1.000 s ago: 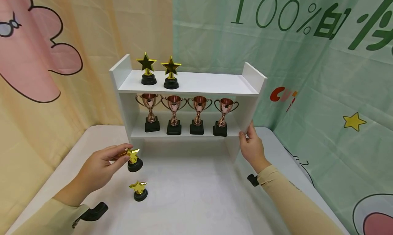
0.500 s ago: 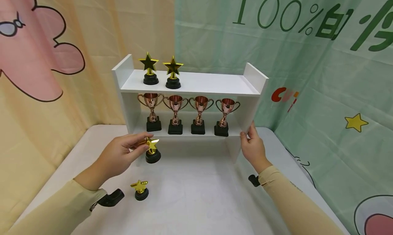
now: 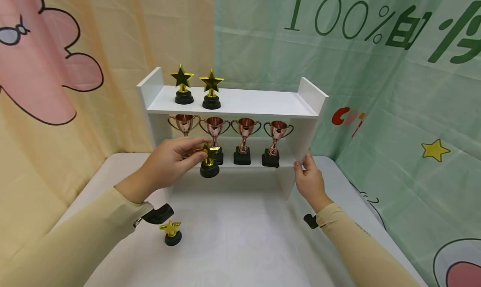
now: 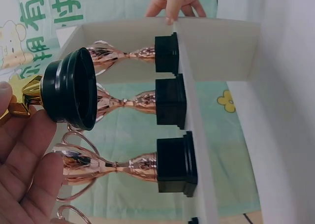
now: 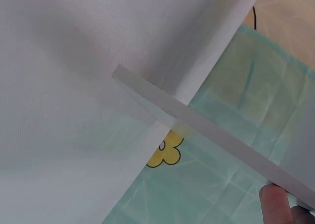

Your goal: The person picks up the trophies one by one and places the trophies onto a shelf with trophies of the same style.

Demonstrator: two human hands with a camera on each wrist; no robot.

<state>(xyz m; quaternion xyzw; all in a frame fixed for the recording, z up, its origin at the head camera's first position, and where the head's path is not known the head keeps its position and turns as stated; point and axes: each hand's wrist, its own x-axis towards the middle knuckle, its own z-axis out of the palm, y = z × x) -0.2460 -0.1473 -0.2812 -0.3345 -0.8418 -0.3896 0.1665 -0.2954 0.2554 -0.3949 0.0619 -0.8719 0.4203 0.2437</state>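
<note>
My left hand (image 3: 174,162) pinches a gold star trophy (image 3: 209,169) between thumb and fingers, upright in front of the white shelf (image 3: 233,113). In the left wrist view, the trophy's black base (image 4: 69,90) juts past the fingers. The raised trophy partly covers a rose-gold cup trophy (image 3: 214,124) on the middle shelf level; my hand hides the lower part of the leftmost cup (image 3: 184,122). My right hand (image 3: 311,182) grips the shelf's right side panel, thumb at the front edge. In the right wrist view only its fingertips (image 5: 275,204) show against the panel (image 5: 211,135).
Two star trophies (image 3: 183,84) (image 3: 211,91) stand on the top level, toward the left. Two more cups (image 3: 244,141) (image 3: 276,143) stand at the middle level's right. Another star trophy (image 3: 172,233) is on the white table (image 3: 240,245), below my left forearm. Printed curtains (image 3: 255,49) surround the table.
My left hand has carried the star trophy up and to the right, from left of the shelf to before the middle level. My right hand stays on the side panel.
</note>
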